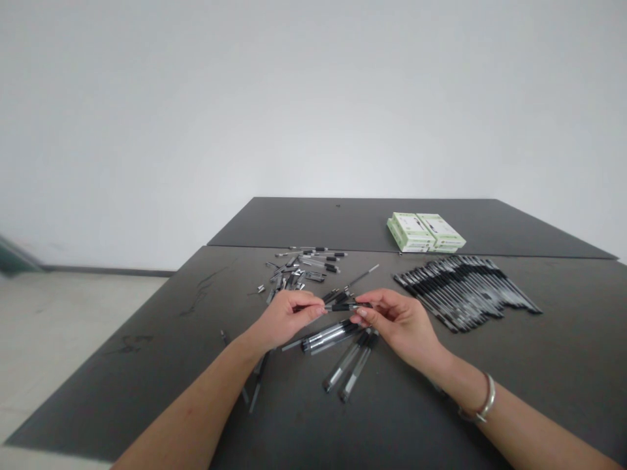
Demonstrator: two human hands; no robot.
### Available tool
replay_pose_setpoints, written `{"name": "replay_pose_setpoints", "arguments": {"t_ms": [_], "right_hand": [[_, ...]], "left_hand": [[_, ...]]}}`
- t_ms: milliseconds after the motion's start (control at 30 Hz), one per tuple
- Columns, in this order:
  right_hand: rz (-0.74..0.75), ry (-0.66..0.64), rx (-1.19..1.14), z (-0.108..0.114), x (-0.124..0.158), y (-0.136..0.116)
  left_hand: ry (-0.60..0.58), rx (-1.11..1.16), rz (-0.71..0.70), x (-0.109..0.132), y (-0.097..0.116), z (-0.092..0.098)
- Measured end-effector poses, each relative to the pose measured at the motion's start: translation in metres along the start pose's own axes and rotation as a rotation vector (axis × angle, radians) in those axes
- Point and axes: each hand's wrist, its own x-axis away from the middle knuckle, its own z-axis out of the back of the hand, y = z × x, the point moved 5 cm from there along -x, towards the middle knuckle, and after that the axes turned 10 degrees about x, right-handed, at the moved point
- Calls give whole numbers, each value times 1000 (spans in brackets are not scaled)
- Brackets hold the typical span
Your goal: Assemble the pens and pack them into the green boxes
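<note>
My left hand (287, 320) and my right hand (401, 323) pinch a slim black gel pen (345, 306) from opposite ends, above the dark table (161, 339). Directly below lie loose clear-barrelled pens with black grips (329, 336), and a pair of similar pens (349, 365) sits near my right hand. Beyond my left fingers is a scattered heap of pen parts and refills (298, 271). A long thin refill (360, 279) sticks out from the pens behind my hands. My left forearm partly covers several dark pens (257, 382).
A tightly packed, overlapping row of black pens (465, 294) lies to the right. Green-and-white boxes (425, 232) stand on a second dark table section behind a seam (392, 249). A pale floor (63, 339) lies beyond the left table edge.
</note>
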Motion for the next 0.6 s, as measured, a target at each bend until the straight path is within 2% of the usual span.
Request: {"name": "replay_pose_setpoints", "arguments": {"t_ms": [333,600], "right_hand": [[-26,-12,-47,0,-2,-2],[-165,-147,-322,-8,-7,11]], "left_hand": [[7,0,24,2,-3,-2],[1,-30,83,0,-9,-7]]}}
